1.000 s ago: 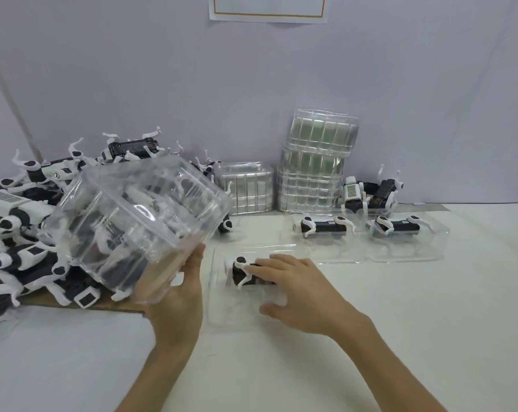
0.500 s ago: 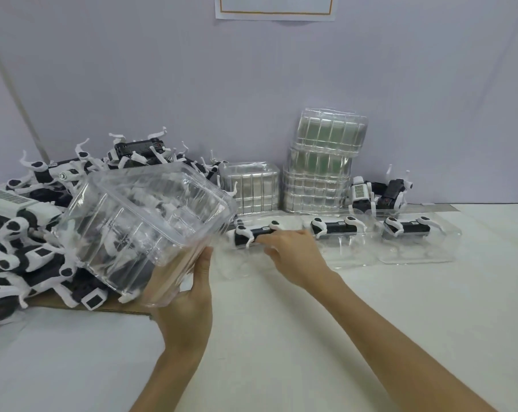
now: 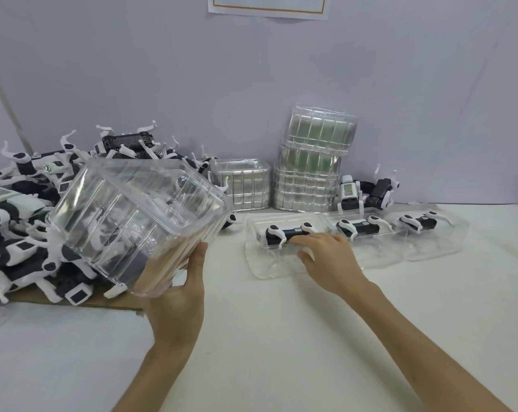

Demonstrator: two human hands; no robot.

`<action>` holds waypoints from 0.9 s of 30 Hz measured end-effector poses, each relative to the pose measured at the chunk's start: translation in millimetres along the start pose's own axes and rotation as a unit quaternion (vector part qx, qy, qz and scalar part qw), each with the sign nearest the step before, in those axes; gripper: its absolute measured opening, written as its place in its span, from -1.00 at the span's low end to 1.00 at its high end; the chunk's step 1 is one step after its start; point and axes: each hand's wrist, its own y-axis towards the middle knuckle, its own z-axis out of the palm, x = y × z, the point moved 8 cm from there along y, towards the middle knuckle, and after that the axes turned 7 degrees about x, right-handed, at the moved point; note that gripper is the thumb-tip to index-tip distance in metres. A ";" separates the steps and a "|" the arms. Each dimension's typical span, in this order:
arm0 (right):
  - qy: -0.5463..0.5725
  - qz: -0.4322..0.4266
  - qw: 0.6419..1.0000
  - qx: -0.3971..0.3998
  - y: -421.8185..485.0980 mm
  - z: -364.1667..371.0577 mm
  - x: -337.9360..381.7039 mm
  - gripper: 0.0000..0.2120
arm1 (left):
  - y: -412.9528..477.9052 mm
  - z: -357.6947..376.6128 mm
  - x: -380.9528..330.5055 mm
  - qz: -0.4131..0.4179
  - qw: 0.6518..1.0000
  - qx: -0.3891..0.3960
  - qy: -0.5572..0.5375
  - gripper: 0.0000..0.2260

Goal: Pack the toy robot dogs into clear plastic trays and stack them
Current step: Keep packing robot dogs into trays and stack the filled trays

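Pale lilac wall [image 3: 133, 69] is seen behind a white counter [image 3: 281, 337], with a paper sheet [image 3: 269, 7] fixed at the top edge. Far to the left of the left hand, a heap of toy robot dogs [image 3: 17, 227], black and white, is piled on a cardboard sheet [image 3: 103, 303]. A block of nested clear trays [image 3: 133, 221] is held tilted above the counter by the left hand [image 3: 177, 295]. The thumb is pressed up along the near wall and the palm is cupped under a lower corner. The other fingers are seen only dimly through the plastic.

Beyond and between the two hands, a low stack of trays [image 3: 243, 185] is set against the wall, with a taller stack [image 3: 314, 162] just to its right.

The right hand [image 3: 329, 257] is laid on a packed tray [image 3: 266, 263] resting on the counter. Its fingers are stretched nearly straight over the back of the toy dog [image 3: 281, 233] lying in that tray, so the hand is flat rather than closed. Just right of this hand, a second tray [image 3: 379, 251] and a third tray [image 3: 436, 245] are lined up in a row, and one dog is seen in each. Behind them, two loose dogs [image 3: 367, 193] are left by the wall.
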 end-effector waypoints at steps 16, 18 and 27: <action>0.040 -0.082 0.996 -0.005 -5.7 4.8 34.2 -0.59 | -0.1 2.5 -5.4 0.026 0.999 0.009 0.026 -0.63; 0.051 -0.081 0.995 -0.011 -11.1 -0.4 25.3 -0.61 | -0.8 3.1 -4.6 0.026 0.999 0.010 0.026 -0.64; 0.060 -0.024 0.997 -0.041 -21.5 -13.3 -34.8 -0.71 | -0.7 1.7 -5.4 0.041 0.999 0.003 0.024 -0.59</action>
